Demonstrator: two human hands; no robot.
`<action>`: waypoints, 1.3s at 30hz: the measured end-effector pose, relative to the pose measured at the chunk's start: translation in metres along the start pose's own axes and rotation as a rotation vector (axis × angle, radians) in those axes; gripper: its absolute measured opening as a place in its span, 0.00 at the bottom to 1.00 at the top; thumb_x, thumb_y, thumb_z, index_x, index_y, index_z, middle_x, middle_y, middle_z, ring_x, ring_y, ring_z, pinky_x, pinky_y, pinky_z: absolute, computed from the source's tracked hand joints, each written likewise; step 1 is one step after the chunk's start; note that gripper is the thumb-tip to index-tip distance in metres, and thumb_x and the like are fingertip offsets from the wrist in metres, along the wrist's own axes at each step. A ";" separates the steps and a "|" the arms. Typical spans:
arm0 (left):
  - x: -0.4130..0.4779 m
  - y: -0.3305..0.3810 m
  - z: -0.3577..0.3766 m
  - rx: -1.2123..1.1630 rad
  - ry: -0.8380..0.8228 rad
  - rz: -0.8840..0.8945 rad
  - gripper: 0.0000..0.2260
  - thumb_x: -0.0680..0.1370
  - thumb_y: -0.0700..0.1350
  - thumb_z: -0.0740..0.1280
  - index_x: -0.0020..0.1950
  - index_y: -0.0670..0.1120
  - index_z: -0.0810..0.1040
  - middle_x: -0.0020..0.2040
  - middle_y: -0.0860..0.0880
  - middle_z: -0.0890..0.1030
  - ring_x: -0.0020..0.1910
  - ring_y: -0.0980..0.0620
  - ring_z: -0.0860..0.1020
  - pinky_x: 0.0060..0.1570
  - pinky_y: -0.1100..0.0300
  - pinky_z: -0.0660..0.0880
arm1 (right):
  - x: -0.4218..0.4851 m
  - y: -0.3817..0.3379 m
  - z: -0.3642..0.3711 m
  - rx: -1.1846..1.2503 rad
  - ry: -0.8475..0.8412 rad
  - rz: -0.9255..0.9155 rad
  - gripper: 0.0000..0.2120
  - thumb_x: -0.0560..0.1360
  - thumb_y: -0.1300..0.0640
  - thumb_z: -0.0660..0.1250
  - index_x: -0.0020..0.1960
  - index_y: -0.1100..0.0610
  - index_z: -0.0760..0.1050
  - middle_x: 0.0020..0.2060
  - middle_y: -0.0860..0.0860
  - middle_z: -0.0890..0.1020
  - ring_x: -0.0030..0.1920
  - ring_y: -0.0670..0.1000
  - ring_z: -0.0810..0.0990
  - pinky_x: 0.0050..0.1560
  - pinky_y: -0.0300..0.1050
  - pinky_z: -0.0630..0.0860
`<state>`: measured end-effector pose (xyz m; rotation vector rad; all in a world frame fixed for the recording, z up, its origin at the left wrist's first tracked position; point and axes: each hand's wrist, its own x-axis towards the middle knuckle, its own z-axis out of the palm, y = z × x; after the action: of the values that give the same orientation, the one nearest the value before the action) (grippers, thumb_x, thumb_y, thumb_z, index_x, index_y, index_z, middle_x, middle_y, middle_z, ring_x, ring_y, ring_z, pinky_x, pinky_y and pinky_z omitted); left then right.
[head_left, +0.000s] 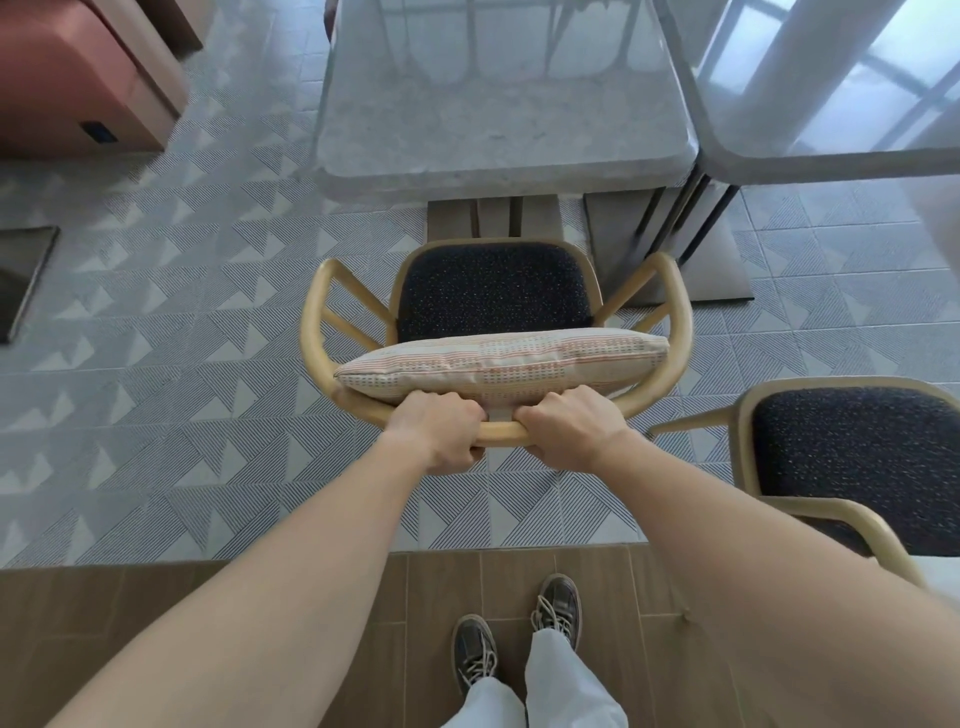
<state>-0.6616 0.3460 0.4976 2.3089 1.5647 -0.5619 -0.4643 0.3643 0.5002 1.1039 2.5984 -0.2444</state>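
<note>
**While gripping the back rail: square to the table, push line near-to-far**

While standing on the near side of the chair (493, 291), grips its curved back rail (501, 433) with both hands. Wraps left hand (441, 434) round the rail just left of centre, fingers curled over the top and under. Wraps right hand (571, 434) round it just right of centre, in the same closed hold. Shows only a short bare stretch of rail between the knuckles. Carries nothing else in either hand.

Places the chair directly far of the hands, seat opening toward the table (498, 119), armrests splayed left and right. Puts the seat's far edge close to the pedestal base (493, 215) and near the table's near edge, not yet tucked under it. Notes a striped cushion (498, 364) propped across the near end of the seat, long axis left-to-right, touching the rail just beyond the fingers.

Judges the push line as near-to-far, straight at the table. Reads both hands as equally close to the rail's middle, so expects an even shove with little twist. Logs a second chair (857, 457) at near right, apart from the right armrest, and a second table (831, 156) at far right. Cannot tell floor contact of the chair legs: hidden beneath the seat.
</note>
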 end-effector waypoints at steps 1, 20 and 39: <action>0.000 0.000 0.000 0.001 0.006 0.001 0.11 0.79 0.57 0.65 0.57 0.54 0.78 0.53 0.50 0.83 0.52 0.45 0.83 0.45 0.51 0.70 | 0.000 0.000 0.000 0.002 -0.002 0.002 0.11 0.81 0.47 0.64 0.58 0.52 0.77 0.51 0.54 0.86 0.49 0.61 0.86 0.43 0.52 0.74; 0.017 0.058 0.000 0.022 0.074 0.042 0.07 0.80 0.56 0.64 0.53 0.54 0.76 0.53 0.47 0.83 0.51 0.42 0.83 0.44 0.50 0.68 | -0.042 0.037 0.020 0.011 0.007 0.043 0.10 0.81 0.46 0.64 0.57 0.50 0.78 0.49 0.53 0.86 0.47 0.61 0.86 0.41 0.49 0.70; -0.006 0.021 0.011 0.025 0.103 0.019 0.11 0.80 0.59 0.64 0.55 0.55 0.78 0.53 0.50 0.85 0.51 0.44 0.84 0.43 0.51 0.69 | -0.023 0.002 0.006 0.016 -0.017 0.034 0.10 0.82 0.45 0.63 0.58 0.49 0.76 0.49 0.53 0.86 0.48 0.60 0.86 0.41 0.49 0.70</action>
<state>-0.6462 0.3286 0.4909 2.4040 1.5885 -0.4671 -0.4463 0.3491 0.5028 1.1456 2.5647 -0.2667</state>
